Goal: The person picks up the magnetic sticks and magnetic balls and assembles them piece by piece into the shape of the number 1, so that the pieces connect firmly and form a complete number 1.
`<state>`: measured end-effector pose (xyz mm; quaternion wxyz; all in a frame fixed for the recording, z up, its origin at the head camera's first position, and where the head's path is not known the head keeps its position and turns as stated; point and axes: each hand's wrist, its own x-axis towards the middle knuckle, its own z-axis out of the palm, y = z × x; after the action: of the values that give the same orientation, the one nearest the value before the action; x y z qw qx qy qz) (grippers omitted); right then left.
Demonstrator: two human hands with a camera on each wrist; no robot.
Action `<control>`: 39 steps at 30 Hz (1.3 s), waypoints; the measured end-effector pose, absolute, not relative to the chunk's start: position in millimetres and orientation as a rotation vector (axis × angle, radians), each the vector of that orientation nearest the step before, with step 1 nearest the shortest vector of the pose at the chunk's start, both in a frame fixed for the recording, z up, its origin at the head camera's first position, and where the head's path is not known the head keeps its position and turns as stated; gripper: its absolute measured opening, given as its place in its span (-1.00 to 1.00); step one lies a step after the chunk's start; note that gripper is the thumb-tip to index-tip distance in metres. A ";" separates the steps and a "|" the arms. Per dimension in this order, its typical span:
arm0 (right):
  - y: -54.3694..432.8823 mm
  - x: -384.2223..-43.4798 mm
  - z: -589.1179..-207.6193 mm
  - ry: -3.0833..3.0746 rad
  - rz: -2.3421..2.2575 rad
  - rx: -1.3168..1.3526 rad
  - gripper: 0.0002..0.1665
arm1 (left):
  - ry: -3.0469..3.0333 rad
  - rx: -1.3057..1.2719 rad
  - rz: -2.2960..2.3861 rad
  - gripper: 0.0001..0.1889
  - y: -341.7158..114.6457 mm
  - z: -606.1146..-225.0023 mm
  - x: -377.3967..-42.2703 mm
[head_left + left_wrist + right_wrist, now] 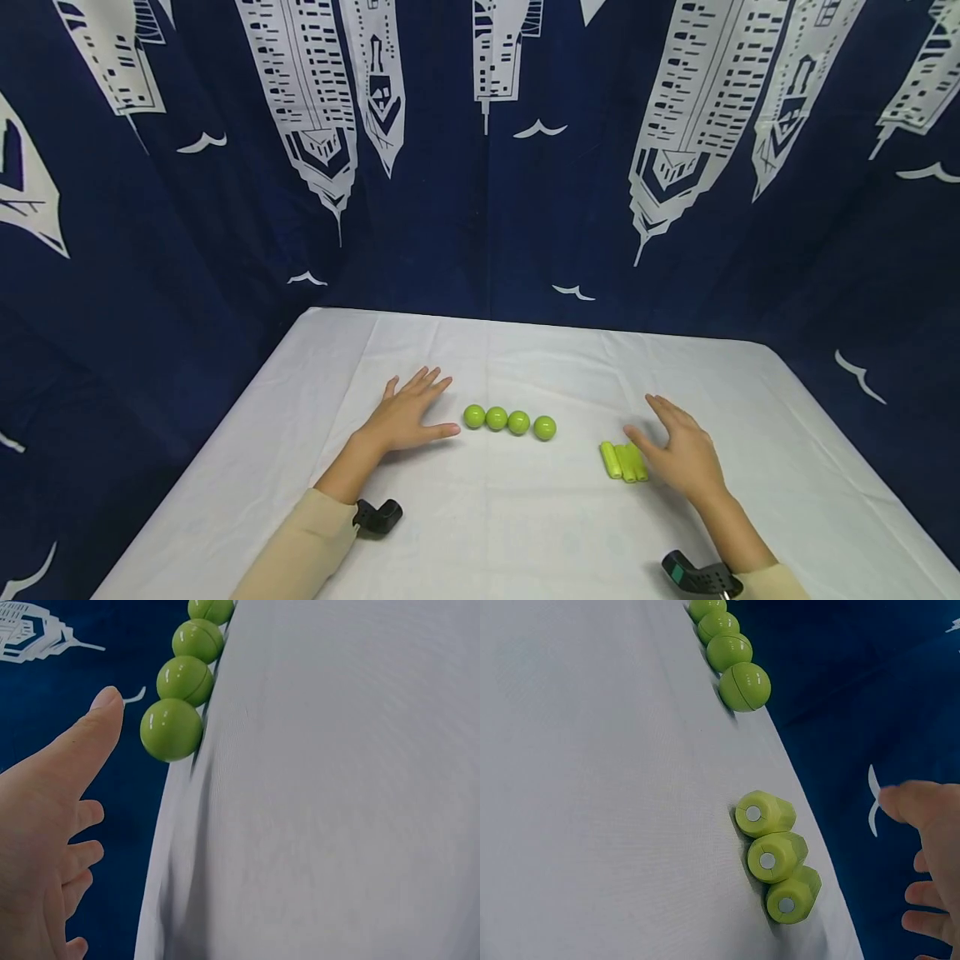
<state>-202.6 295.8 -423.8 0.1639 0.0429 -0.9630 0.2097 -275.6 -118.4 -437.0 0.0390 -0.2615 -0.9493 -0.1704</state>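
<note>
Several shiny green balls (518, 422) lie in a row on the white cloth, the rightmost a little apart from the others. My left hand (408, 414) hovers just left of the row with fingers spread, holding nothing. In the left wrist view its thumb (94, 735) points toward the nearest ball (171, 730) without touching it. To the right, three short green sticks (624, 462) lie side by side; the right wrist view shows a silvery round spot on each end (767, 860). My right hand (681, 450) is held beside them, fingers extended, and grips nothing.
A white cloth (525, 533) covers the table, whose far edge meets a dark blue curtain (480, 225) printed with white buildings and birds. Black straps with cameras sit on the left wrist (378, 517) and the right wrist (701, 575).
</note>
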 end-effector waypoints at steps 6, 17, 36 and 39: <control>296.8 -201.1 -429.9 -2.788 0.780 -0.027 -0.24 | -2.872 -0.864 -0.623 -0.15 -107.9 -439.4 -279.1; 289.7 -198.0 -442.9 -2.744 0.901 -0.115 -0.47 | -2.795 -0.927 -0.790 -0.32 -91.4 -441.0 -280.3; 285.8 -198.8 -453.9 -2.725 0.929 -0.152 -0.63 | -2.759 -0.882 -1.024 -0.50 -74.4 -450.2 -283.4; 285.1 -197.8 -452.1 -2.731 0.932 -0.145 -0.63 | -2.758 -0.878 -1.051 -0.51 -73.3 -451.5 -283.1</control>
<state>-197.8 285.1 -452.1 0.1257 -0.0498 -0.9377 0.3200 -283.1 -73.3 -451.5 0.0312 -0.2849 -0.8952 -0.3412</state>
